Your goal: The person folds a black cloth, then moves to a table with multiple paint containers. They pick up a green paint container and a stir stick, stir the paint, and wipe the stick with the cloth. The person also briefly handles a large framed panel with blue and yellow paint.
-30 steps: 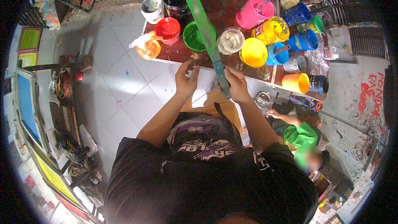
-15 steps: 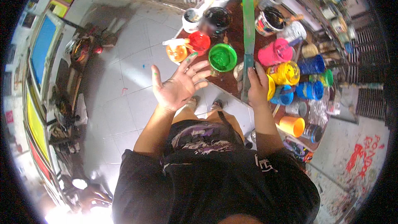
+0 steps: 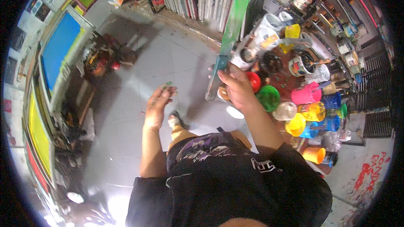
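Observation:
My right hand [image 3: 237,86] is closed around the dark handle of a long flat blade [image 3: 235,21], smeared with green paint and tilted up toward the far side. My left hand [image 3: 157,105] is raised over the floor, its fingers loosely bent and apart, with green paint on a fingertip and nothing visible in it. Just right of my right hand stand a red paint pot [image 3: 253,81] and a green paint pot [image 3: 268,98]. An orange pot [image 3: 223,93] shows partly behind that hand.
A table at the right carries several paint pots, among them a pink one [image 3: 306,93] and a yellow one [image 3: 295,125]. Printing frames [image 3: 62,50] lean along the left wall. Upright frames [image 3: 185,0] stand on a far shelf. Grey tiled floor [image 3: 126,113] lies between.
My body has turned left, so the paint table sits farther right in view. The blade has swung leftward and tilted in my right hand. My left hand has turned, its fingers less spread.

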The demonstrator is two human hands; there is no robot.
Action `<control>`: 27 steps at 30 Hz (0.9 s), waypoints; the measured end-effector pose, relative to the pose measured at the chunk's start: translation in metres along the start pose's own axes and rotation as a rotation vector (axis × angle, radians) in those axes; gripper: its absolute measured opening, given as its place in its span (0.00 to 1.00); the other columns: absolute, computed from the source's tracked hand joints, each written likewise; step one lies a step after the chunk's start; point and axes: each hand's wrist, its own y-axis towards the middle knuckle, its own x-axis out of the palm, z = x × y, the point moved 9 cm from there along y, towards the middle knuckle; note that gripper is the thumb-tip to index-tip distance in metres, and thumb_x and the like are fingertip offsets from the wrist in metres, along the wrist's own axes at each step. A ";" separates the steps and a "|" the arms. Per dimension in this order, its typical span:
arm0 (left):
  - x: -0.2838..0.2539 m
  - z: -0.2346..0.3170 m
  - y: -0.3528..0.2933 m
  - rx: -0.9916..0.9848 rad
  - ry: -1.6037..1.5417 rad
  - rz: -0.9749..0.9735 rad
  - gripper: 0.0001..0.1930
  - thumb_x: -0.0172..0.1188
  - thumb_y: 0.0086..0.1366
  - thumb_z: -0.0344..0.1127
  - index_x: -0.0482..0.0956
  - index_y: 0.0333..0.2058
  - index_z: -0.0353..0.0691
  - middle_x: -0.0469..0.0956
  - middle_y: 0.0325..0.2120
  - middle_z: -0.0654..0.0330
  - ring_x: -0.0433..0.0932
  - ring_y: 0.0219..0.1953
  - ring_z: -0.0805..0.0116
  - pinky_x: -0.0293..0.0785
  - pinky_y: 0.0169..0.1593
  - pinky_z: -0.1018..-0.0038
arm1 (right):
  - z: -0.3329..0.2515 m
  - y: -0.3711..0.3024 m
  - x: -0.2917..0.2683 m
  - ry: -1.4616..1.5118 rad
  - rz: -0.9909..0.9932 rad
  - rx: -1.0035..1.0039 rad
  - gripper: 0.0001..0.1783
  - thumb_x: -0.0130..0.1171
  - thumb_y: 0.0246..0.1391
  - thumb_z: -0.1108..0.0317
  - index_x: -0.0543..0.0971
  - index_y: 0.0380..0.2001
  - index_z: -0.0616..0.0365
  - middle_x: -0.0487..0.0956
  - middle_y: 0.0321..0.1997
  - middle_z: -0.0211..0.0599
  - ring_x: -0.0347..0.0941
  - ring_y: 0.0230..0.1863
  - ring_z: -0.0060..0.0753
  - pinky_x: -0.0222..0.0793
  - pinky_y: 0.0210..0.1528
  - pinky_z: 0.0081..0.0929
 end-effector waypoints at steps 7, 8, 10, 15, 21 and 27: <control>-0.079 0.100 0.070 0.343 0.460 -0.053 0.29 0.57 0.50 0.27 0.58 0.51 0.35 0.70 0.41 0.56 0.70 0.41 0.68 0.64 0.46 0.73 | 0.041 0.117 0.137 -0.021 0.007 -0.151 0.11 0.57 0.44 0.76 0.75 0.35 0.63 0.75 0.33 0.27 0.66 0.35 0.16 0.63 0.40 0.17; -0.079 0.116 0.076 0.420 0.625 -0.036 0.31 0.58 0.48 0.25 0.57 0.52 0.35 0.70 0.41 0.56 0.70 0.41 0.68 0.65 0.46 0.72 | 0.045 0.130 0.152 -0.047 -0.008 -0.157 0.12 0.58 0.44 0.76 0.75 0.35 0.63 0.75 0.33 0.28 0.67 0.34 0.16 0.63 0.39 0.17; -0.088 0.115 0.101 0.430 0.560 -0.033 0.33 0.57 0.47 0.23 0.54 0.53 0.36 0.69 0.42 0.54 0.70 0.41 0.66 0.66 0.44 0.72 | 0.051 0.153 0.173 -0.101 -0.024 -0.172 0.13 0.59 0.42 0.75 0.75 0.36 0.64 0.76 0.32 0.30 0.68 0.34 0.16 0.64 0.38 0.17; -0.106 0.135 0.155 0.503 0.534 0.132 0.33 0.56 0.48 0.27 0.52 0.53 0.32 0.74 0.36 0.49 0.75 0.38 0.58 0.69 0.41 0.68 | 0.051 0.207 0.188 -0.529 0.054 -0.285 0.23 0.61 0.40 0.76 0.70 0.43 0.67 0.76 0.36 0.34 0.70 0.37 0.21 0.65 0.42 0.20; -0.149 0.076 0.277 0.194 0.636 0.344 0.09 0.53 0.48 0.28 0.70 0.30 0.32 0.76 0.21 0.53 0.75 0.24 0.60 0.70 0.30 0.69 | 0.031 0.281 0.103 -0.734 0.411 -0.269 0.30 0.62 0.41 0.60 0.68 0.47 0.65 0.76 0.36 0.45 0.71 0.40 0.33 0.64 0.44 0.27; -0.163 -0.016 0.413 -0.069 0.348 0.343 0.07 0.50 0.44 0.25 0.69 0.26 0.32 0.71 0.15 0.57 0.71 0.14 0.68 0.66 0.18 0.74 | 0.021 0.377 -0.103 -0.571 0.854 -0.322 0.15 0.62 0.42 0.65 0.78 0.32 0.65 0.77 0.24 0.33 0.71 0.26 0.20 0.65 0.31 0.19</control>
